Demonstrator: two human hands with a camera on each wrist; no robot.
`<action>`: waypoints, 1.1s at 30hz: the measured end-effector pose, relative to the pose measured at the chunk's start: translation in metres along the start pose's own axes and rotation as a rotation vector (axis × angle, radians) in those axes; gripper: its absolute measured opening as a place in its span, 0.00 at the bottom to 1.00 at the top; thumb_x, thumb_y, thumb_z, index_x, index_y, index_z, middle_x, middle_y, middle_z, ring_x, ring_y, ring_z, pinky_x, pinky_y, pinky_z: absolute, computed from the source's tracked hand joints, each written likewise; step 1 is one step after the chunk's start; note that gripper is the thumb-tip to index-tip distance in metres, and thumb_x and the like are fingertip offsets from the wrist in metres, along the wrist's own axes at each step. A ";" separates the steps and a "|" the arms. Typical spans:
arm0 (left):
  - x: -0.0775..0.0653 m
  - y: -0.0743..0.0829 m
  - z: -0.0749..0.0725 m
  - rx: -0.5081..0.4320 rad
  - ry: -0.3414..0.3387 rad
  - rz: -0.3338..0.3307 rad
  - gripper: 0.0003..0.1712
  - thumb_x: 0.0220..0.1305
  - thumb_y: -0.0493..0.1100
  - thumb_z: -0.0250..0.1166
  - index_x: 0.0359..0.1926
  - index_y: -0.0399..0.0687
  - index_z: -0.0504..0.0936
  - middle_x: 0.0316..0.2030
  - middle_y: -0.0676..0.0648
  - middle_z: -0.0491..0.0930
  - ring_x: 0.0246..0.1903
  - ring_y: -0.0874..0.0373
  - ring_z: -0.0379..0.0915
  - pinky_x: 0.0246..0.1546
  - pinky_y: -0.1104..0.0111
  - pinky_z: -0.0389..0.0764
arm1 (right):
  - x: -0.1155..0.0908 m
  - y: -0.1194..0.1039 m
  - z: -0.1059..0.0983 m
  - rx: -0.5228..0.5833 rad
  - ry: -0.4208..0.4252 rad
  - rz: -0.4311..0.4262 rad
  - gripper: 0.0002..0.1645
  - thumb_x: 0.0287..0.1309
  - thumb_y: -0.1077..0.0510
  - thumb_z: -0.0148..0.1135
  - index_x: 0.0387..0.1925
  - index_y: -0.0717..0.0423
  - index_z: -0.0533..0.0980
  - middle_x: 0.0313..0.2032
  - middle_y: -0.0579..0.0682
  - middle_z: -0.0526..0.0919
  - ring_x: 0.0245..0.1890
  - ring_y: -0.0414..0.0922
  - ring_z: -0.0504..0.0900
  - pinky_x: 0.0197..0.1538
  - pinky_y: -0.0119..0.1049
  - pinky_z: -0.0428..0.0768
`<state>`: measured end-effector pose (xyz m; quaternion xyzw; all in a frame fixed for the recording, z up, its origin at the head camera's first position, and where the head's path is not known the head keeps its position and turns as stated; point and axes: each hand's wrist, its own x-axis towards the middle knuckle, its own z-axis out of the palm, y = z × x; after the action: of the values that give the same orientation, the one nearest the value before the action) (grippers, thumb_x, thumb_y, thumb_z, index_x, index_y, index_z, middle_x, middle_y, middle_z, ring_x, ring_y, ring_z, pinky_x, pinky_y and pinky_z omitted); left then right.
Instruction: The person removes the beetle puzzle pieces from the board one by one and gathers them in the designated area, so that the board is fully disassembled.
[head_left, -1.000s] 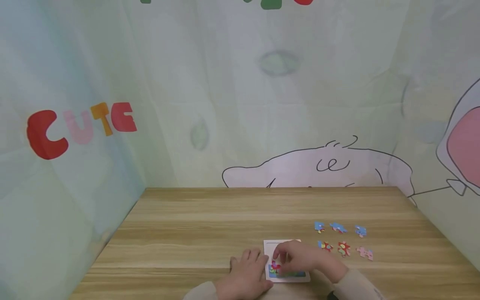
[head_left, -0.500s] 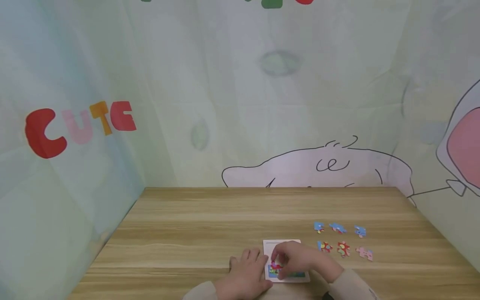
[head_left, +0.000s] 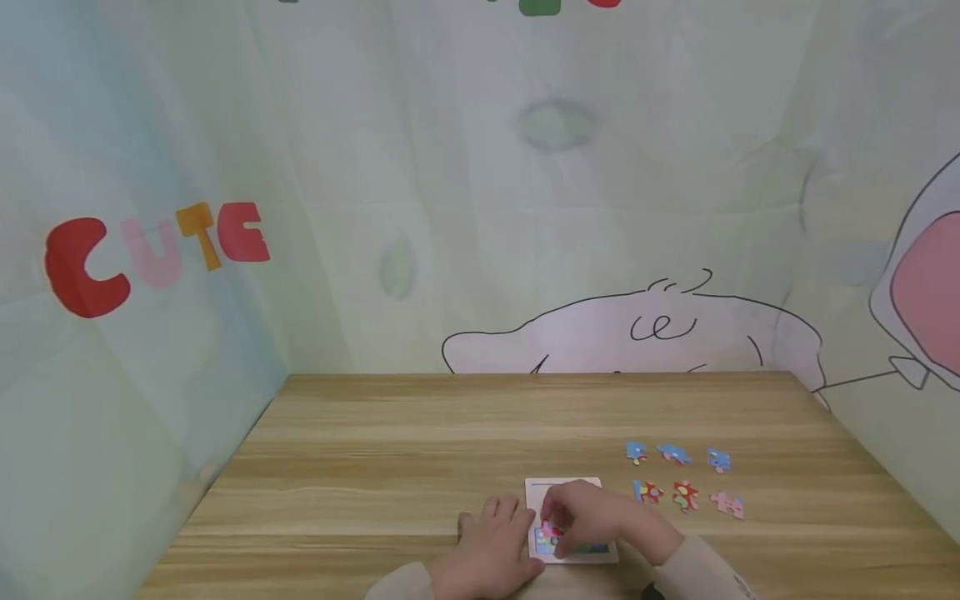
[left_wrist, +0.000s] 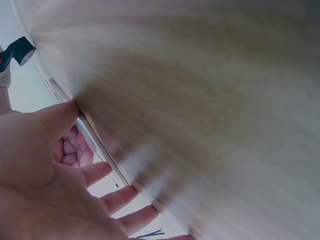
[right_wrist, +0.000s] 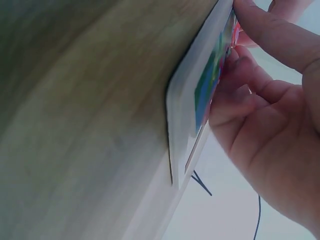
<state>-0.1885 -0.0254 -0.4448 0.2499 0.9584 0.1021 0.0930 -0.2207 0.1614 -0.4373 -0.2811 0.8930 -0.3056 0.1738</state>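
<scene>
A white puzzle board (head_left: 534, 493) lies near the front of the table, its lower part filled with a blue and green picture strip. My left hand (head_left: 491, 550) lies spread at the board's left side, thumb and fingertips against that edge; its straight fingers also show in the left wrist view. Over the board, my right hand (head_left: 588, 515) pinches a pink-and-red puzzle piece (head_left: 550, 529) between thumb and fingers, down at the picture strip. In the right wrist view the fingers hide most of that piece, and the board's white border (right_wrist: 187, 95) shows.
Several loose jigsaw pieces lie in two rows right of the board: blue ones such as the middle piece (head_left: 674, 453) behind, a red piece (head_left: 685, 496) and a pink piece (head_left: 727, 504) in front. Printed cloth walls (head_left: 480, 208) enclose the wooden table (head_left: 390, 467).
The right thumb has come lower and plainer into sight at the strip, and the pink-and-red piece has shifted slightly within the grip. The left hand keeps its place.
</scene>
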 end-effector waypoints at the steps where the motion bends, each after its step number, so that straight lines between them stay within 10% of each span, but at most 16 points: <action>1: 0.000 0.000 0.000 0.000 0.004 0.001 0.35 0.56 0.62 0.65 0.60 0.49 0.74 0.61 0.41 0.67 0.60 0.43 0.61 0.46 0.35 0.66 | 0.000 0.000 0.000 0.003 0.002 0.001 0.18 0.39 0.64 0.76 0.32 0.52 0.75 0.26 0.39 0.75 0.27 0.33 0.71 0.35 0.29 0.73; 33: 0.001 -0.002 0.004 0.017 0.021 0.011 0.36 0.57 0.63 0.64 0.60 0.48 0.73 0.60 0.42 0.67 0.59 0.44 0.62 0.46 0.36 0.66 | 0.003 0.000 0.003 0.008 -0.013 -0.010 0.19 0.40 0.69 0.74 0.31 0.53 0.72 0.24 0.40 0.74 0.25 0.32 0.70 0.33 0.28 0.72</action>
<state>-0.1892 -0.0262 -0.4491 0.2547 0.9588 0.0970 0.0804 -0.2214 0.1584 -0.4402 -0.2867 0.8893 -0.3080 0.1791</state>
